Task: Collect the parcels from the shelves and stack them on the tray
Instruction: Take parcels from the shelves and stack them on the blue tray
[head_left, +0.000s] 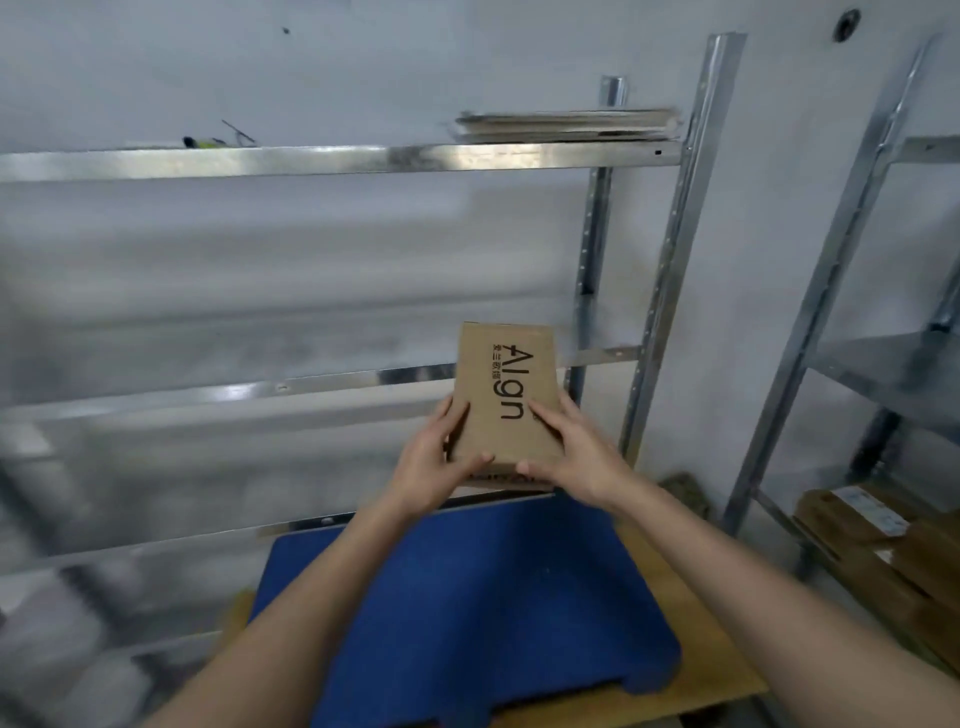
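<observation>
Head view: both forearms reach forward, bare. Left hand (434, 462) grips the near-left corner of one parcel (506, 400), thumb on top, fingers curled along its left edge. Right hand (574, 452) grips the near-right corner, thumb on the near edge and a finger lying on the printed top. Parcel is a flat brown cardboard box, rectangular, black "Align" lettering, held in the air just above the far edge of the tray (467, 603). Tray: one, blue, matte, rounded corners, on a wooden table (691, 670). Behind the parcel, one metal shelf rack (332, 158), shiny steel; flattened cardboard stack (569, 126) on its top shelf. Right of the parcel, a second rack (841, 249) with brown parcels on the bottom level (883, 545), count unclear.
</observation>
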